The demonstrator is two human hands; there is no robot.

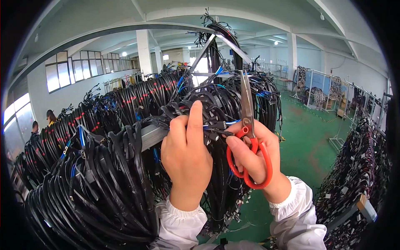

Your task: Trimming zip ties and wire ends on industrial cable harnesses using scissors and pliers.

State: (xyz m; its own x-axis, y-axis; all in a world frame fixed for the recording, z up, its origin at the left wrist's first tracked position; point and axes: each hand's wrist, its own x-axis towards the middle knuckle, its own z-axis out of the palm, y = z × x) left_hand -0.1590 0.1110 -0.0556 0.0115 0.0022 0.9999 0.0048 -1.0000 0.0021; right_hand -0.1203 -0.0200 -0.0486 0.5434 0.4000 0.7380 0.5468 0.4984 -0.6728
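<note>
My right hand (pixel 260 156) holds a pair of scissors (pixel 246 104) by red loop handles, blades pointing up and slightly parted. Between its thumb and fingers, a black cable end (pixel 227 133) seems pinched as well. My left hand (pixel 186 156) is beside it over the bundle of black cables (pixel 216 175). Its index finger points up and the other fingers are curled; what they grip is hidden behind the hand. Cable ends with blue and white wires (pixel 229 122) stretch between the two hands. Both wrists wear white elastic cuffs.
Thick black cable coils (pixel 96 187) hang on a metal rail (pixel 153 136) at the left, with red-marked rows (pixel 137 98) behind. A triangular metal frame (pixel 202 54) rises ahead. Harness racks (pixel 354 166) stand right of the green floor (pixel 300 146). Two people (pixel 51 118) are far left.
</note>
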